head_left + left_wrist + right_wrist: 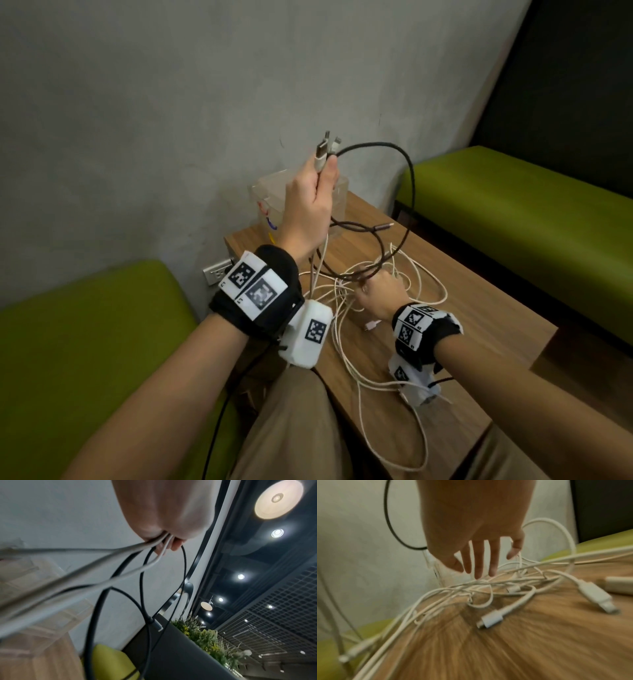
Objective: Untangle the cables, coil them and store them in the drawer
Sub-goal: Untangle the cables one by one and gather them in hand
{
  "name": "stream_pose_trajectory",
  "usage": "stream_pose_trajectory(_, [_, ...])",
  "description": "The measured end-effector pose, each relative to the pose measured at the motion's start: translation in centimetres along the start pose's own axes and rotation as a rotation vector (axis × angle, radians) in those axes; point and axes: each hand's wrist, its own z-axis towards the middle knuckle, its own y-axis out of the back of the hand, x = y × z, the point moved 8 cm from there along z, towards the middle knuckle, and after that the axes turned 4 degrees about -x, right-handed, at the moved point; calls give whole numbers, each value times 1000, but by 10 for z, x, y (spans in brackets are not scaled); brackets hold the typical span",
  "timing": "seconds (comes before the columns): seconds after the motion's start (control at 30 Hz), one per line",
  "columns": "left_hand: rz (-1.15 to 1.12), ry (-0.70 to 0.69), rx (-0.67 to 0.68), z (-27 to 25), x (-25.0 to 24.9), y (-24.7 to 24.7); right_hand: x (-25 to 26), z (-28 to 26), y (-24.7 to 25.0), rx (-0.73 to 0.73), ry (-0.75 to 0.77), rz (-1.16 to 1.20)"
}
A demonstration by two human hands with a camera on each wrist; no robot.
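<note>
White cables (394, 274) sprawl on the wooden table (479, 318); grey wall (137, 120) behind.

Light: dim and even in the head view, soft on the grey wall (171, 120), faint shadows under the cables (376, 291) on the wooden table (479, 308). Glare: round ceiling lamps (278, 499) burn out white in the left wrist view against a dark ceiling. Sharpness: near white cables (51, 577) smeared there; right wrist view streaked across the table (505, 649), its edges bent, fingers (478, 561) soft.
</note>
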Motion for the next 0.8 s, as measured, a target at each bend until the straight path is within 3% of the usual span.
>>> stream_pose_trajectory(0.1, [62, -28, 23, -9, 7, 1, 7, 1, 39, -207, -12, 241])
stream_pose_trajectory(0.23, [127, -6, -31, -20, 25, 12, 23, -6, 75, -406, 132, 435])
stream_pose_trajectory(0.33, [179, 39, -60, -27, 38, 23, 50, -3, 75, -291, 292, 541])
stream_pose_trajectory(0.4, [190, 48, -110, -28, 41, 36, 72, -1, 67, -190, 395, 474])
stream_pose_trajectory(0.63, [179, -3, -374, -28, 24, 108, 180, -7, 60, -70, 679, 517])
stream_pose_trajectory(0.8, [236, -65, -447, -23, 5, 163, 223, 1, 29, 97, 553, 533])
